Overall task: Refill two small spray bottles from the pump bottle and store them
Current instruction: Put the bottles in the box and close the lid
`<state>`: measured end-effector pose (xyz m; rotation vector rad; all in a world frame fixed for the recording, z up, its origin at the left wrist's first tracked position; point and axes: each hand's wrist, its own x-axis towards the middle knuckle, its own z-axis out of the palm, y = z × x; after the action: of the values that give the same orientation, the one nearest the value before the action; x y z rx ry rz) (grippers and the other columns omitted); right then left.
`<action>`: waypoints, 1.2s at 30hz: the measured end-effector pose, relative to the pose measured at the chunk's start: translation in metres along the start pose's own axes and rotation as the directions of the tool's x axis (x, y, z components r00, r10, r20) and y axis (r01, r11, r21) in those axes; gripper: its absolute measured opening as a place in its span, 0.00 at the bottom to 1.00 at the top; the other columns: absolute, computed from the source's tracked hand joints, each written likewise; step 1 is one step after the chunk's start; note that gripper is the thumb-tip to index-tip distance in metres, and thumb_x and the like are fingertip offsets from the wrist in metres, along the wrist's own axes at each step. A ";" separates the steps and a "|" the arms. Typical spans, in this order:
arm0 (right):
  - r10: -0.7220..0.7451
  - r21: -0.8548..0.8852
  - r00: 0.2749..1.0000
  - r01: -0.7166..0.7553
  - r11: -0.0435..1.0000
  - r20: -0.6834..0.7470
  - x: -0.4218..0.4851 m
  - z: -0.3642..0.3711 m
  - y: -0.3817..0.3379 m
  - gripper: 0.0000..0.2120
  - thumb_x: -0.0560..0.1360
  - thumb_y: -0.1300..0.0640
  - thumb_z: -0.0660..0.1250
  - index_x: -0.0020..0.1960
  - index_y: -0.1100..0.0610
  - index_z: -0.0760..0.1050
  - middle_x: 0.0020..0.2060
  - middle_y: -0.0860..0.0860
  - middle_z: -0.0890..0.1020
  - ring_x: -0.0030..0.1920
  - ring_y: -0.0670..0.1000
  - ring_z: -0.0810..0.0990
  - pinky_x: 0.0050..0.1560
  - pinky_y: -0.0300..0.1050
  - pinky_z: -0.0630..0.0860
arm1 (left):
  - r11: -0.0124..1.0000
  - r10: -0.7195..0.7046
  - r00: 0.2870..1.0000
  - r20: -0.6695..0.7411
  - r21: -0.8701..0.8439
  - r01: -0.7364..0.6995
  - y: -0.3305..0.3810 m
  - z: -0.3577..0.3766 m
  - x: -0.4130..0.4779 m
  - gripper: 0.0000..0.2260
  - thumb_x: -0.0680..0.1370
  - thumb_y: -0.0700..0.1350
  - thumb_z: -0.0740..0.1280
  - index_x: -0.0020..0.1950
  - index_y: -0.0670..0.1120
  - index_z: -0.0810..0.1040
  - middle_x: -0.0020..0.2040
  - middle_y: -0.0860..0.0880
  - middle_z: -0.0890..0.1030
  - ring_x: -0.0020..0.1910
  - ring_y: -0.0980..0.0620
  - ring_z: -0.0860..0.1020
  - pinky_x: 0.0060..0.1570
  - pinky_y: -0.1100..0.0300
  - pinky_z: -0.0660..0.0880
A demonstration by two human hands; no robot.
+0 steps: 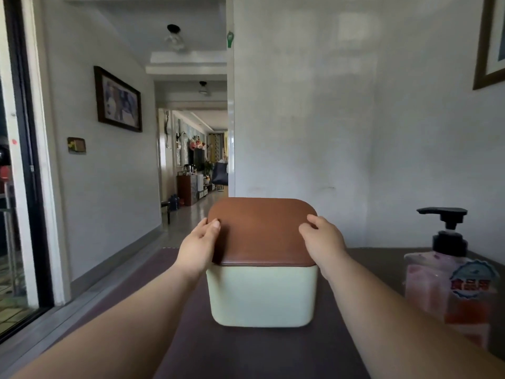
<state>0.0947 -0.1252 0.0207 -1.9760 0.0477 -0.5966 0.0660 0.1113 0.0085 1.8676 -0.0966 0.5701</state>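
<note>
A pale green storage box (261,295) with a brown lid (263,232) stands in the middle of the dark table (246,351). My left hand (199,244) grips the lid's left edge, thumb on top. At the lid's right edge, my right hand (322,242) holds on with fingers curled over the top. The lid looks tilted up toward me. A pink pump bottle (448,280) with a black pump head stands at the right, apart from both hands. No small spray bottles are in view; the box's inside is hidden.
A white wall (355,119) rises just behind the table. A hallway (196,192) runs off at the left-centre, with a glass sliding door (19,187) at the far left. The table's left edge lies near my left forearm.
</note>
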 end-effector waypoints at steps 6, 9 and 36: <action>0.069 -0.001 0.994 -0.069 0.998 0.079 0.017 0.011 0.013 0.20 0.76 0.56 0.59 0.67 0.51 0.74 0.67 0.47 0.76 0.61 0.51 0.76 0.51 0.38 0.66 | 0.997 -0.068 0.998 0.013 0.028 0.068 -0.015 0.007 0.023 0.20 0.79 0.54 0.59 0.69 0.49 0.71 0.75 0.52 0.65 0.73 0.52 0.64 0.73 0.56 0.58; 0.118 0.036 0.985 -0.123 0.992 0.123 0.015 0.013 0.021 0.19 0.76 0.58 0.61 0.66 0.52 0.76 0.66 0.48 0.76 0.63 0.51 0.75 0.53 0.37 0.66 | 0.990 -0.126 0.991 0.033 0.064 0.124 -0.022 0.010 0.025 0.19 0.79 0.51 0.60 0.70 0.51 0.71 0.74 0.52 0.66 0.72 0.50 0.65 0.73 0.56 0.58; 0.103 -0.139 0.989 -0.088 0.986 0.104 0.036 0.042 0.041 0.23 0.78 0.53 0.59 0.72 0.54 0.68 0.64 0.52 0.78 0.49 0.51 0.74 0.48 0.38 0.66 | 0.959 -0.184 0.983 0.003 0.222 0.178 -0.055 0.035 0.050 0.20 0.80 0.51 0.57 0.71 0.49 0.68 0.71 0.48 0.71 0.70 0.47 0.68 0.68 0.56 0.64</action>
<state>0.1538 -0.1203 -0.0151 -2.1205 0.1164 -0.4304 0.1401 0.1107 -0.0268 2.0737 0.1267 0.4457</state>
